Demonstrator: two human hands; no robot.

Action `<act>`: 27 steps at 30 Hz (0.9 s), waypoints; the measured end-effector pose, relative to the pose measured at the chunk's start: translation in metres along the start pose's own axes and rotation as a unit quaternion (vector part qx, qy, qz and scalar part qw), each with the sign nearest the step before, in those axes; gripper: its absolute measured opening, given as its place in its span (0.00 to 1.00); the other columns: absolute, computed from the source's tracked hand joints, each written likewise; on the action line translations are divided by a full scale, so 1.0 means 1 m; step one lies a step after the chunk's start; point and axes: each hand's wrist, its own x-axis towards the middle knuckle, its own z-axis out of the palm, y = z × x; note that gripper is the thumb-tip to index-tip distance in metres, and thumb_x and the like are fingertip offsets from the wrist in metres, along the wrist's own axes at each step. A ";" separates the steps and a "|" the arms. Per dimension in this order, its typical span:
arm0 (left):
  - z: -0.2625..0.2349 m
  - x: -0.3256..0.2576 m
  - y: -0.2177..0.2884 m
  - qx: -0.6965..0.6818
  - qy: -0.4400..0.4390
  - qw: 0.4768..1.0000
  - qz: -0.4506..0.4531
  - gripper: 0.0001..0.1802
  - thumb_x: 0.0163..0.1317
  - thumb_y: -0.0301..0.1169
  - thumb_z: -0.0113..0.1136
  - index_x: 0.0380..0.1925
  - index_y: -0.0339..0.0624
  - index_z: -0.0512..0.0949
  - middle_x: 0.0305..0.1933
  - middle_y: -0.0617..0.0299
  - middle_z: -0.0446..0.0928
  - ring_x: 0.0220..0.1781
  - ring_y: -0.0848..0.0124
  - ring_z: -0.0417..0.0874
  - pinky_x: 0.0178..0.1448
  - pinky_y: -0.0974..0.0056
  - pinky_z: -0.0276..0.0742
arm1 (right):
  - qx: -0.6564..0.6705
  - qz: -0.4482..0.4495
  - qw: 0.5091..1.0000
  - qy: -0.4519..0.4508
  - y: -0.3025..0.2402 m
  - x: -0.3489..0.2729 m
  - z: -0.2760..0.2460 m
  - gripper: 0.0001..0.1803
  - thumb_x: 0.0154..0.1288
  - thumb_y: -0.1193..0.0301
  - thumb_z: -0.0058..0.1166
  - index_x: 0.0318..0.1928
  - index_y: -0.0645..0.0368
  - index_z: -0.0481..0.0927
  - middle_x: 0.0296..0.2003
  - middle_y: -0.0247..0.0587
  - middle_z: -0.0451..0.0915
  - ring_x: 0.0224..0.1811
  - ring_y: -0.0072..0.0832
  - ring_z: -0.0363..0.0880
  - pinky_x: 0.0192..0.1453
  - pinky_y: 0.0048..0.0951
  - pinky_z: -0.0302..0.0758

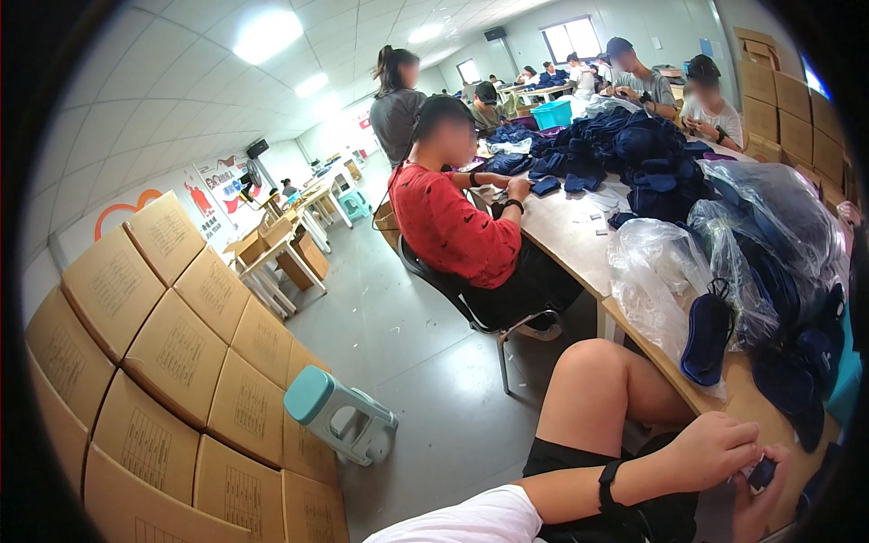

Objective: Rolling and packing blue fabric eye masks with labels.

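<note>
Nearby, plastic bags (654, 271) crowding table (744, 398), stool (342, 407) beside cartons (176, 357), left fingers (742, 434) and right fingers (778, 482) pinching navy piece (762, 471)

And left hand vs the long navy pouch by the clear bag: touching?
Apart: the head view shows a strip of table between left hand and navy pouch.

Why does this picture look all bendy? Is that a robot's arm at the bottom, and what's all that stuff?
No robot here: those are a person's bare left hand and right hand. The one picture comes from a wide camera worn on the person's head, and its round lens bends straight lines. The right hand holds something small and dark blue, too small to name. The left fingers are right by it; I can't tell if they touch. On the table are clear plastic bags and lots of dark blue cloth pieces.
</note>
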 end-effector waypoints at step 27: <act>0.006 -0.002 0.008 -0.086 0.009 0.995 -0.054 0.06 0.64 0.30 0.61 0.37 0.39 0.77 0.40 0.56 0.77 0.39 0.55 0.82 0.41 0.54 0.78 | -0.003 -0.001 1.000 0.027 0.011 -0.005 0.000 0.31 0.73 0.51 0.62 0.61 0.63 0.68 0.55 0.47 0.70 0.59 0.42 0.70 0.70 0.42 0.65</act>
